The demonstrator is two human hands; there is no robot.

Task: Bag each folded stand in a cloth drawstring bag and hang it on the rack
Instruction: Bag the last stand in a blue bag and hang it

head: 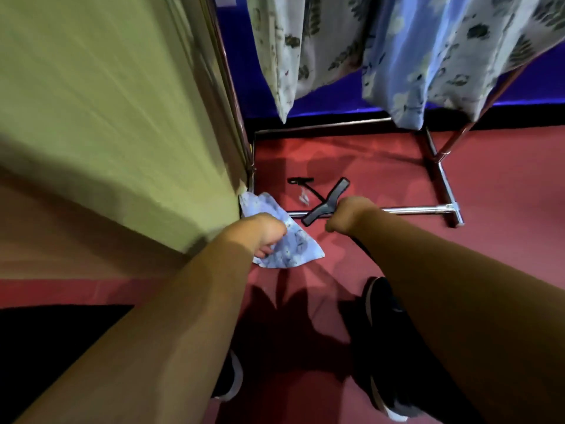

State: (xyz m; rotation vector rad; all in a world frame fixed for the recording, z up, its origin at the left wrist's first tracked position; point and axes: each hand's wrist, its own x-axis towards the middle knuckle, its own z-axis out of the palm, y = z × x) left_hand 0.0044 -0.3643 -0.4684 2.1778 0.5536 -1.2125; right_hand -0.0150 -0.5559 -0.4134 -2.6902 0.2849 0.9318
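My left hand (264,232) grips a light blue patterned cloth bag (289,244) low over the red floor, beside the foot of the rack. My right hand (348,217) is curled round a black folded stand (325,201), whose flat arms stick out up and to the left of the fist over the rack's front base bar. A thin black part of the stand (301,180) lies on the floor farther back. Several printed cloth bags (308,47) hang from the rack above.
The chrome rack (406,210) has base bars on the red floor and an upright on the left. A green wall panel (107,117) stands close on the left. My dark shoes (385,347) are below my arms.
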